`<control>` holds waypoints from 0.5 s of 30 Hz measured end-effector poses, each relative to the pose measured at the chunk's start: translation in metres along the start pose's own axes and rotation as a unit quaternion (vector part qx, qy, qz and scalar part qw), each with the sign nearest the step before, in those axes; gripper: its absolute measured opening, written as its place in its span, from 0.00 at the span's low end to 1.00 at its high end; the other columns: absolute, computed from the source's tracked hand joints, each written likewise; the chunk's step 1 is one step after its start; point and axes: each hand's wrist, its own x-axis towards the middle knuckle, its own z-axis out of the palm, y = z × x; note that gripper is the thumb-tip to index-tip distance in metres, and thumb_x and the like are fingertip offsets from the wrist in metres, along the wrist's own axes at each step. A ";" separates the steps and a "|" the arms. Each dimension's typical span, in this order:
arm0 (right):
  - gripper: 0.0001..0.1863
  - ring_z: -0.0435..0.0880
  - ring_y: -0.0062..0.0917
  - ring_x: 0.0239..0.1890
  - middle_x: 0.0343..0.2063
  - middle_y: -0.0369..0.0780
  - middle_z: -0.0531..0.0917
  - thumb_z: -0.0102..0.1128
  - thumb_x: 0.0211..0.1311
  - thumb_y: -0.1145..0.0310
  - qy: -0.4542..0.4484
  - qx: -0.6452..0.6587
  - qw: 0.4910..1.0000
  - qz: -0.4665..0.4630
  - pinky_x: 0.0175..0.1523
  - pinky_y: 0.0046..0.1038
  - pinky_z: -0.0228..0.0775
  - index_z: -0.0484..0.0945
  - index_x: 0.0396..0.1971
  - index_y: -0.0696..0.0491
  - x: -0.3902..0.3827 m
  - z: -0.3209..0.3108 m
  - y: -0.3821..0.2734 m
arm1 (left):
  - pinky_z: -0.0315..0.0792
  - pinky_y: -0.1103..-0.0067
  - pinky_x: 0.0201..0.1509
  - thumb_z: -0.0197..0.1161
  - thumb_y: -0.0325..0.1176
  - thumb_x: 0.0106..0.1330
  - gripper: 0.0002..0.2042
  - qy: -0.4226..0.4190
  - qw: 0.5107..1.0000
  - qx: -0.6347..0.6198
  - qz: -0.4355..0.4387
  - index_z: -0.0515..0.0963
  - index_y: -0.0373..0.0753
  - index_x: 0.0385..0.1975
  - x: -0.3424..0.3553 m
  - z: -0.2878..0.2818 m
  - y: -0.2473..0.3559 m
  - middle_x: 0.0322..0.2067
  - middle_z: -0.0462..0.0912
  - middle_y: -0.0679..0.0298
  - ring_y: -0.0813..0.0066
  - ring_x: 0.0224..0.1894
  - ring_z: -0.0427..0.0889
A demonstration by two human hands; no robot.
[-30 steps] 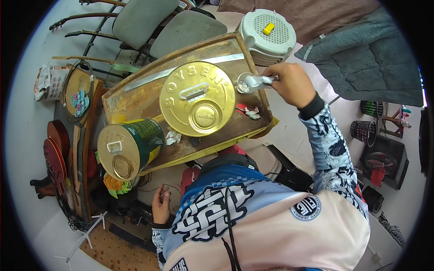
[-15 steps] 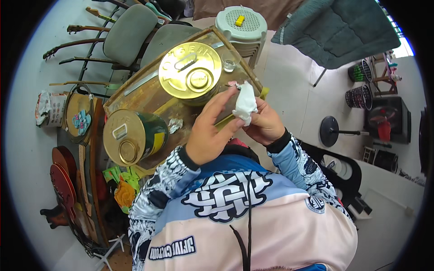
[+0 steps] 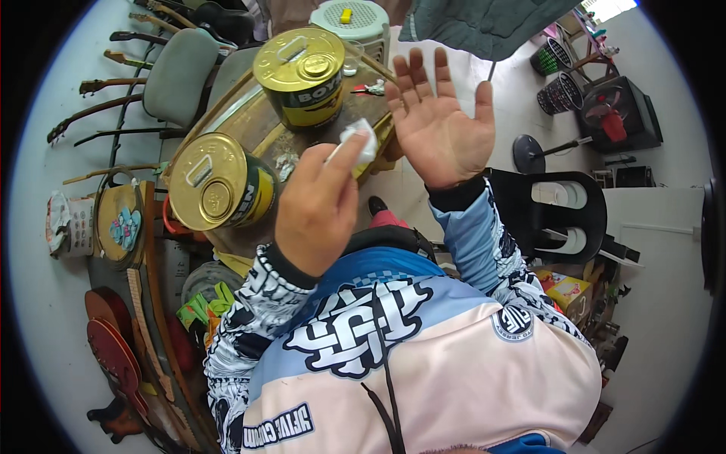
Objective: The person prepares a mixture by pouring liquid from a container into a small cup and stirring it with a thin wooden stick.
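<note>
A crumpled white tissue (image 3: 361,142) sits in the closed fingers of my left hand (image 3: 318,208), over the near edge of the wooden table. My right hand (image 3: 445,129) is raised with its palm up and fingers spread, holding nothing. Two large cans with gold lids stand on the table: a black-and-yellow can (image 3: 302,98) farther off and another can (image 3: 227,185) nearer on the left. Between the cans and my left hand lies a small wad of foil or paper (image 3: 286,166). Small red and dark pieces (image 3: 369,88) rest near the table's right side.
Stacked white stools (image 3: 355,23) stand behind the wooden table (image 3: 265,135). Grey chairs (image 3: 181,76) and guitar necks line the left wall. To the right are a black chair (image 3: 556,216), a floor fan (image 3: 529,153) and wire baskets (image 3: 560,92).
My hands have come apart. The left keeps the tissue and has moved left; the right has let go and turned palm up with fingers spread. The view has shifted.
</note>
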 end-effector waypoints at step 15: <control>0.34 0.67 0.33 0.67 0.63 0.42 0.74 0.40 0.73 0.37 -0.043 -0.086 0.995 -0.038 0.72 0.41 0.51 0.70 0.66 0.46 0.046 0.020 -0.025 | 0.76 0.65 0.57 0.62 0.10 0.54 0.27 -0.025 0.995 -0.006 0.101 0.78 0.33 0.57 0.063 0.051 0.032 0.53 0.77 0.48 0.49 0.52 0.80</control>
